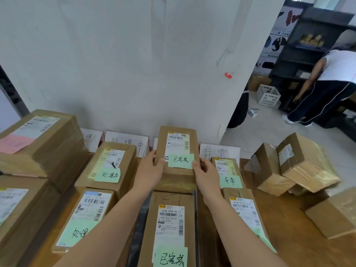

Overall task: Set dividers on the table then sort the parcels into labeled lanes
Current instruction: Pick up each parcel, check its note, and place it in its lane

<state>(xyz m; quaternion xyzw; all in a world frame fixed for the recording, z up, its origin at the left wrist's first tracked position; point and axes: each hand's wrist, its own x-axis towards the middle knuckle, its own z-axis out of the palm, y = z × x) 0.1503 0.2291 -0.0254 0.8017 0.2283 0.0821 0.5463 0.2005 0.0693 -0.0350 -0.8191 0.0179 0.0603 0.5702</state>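
Observation:
A brown parcel [178, 151] with a white shipping label and a green handwritten note is at the far end of the middle lane. My left hand [149, 171] grips its left side and my right hand [205, 173] grips its right side. A second parcel with a green note [168, 228] lies nearer in the same lane. White lane signs [127, 139] [219, 151] stand against the wall. Parcels with green notes fill the lane to the left [107, 166] [84, 216] and the lane to the right [227, 172] [244, 214]. A dark divider strip [136, 218] runs between lanes.
Large stacked boxes [38, 139] stand at the far left. Loose boxes [300, 162] [335, 214] lie at the right of the wooden table [285, 228]. Another person [327, 83] bends at dark shelves beyond, near a white crate [267, 95].

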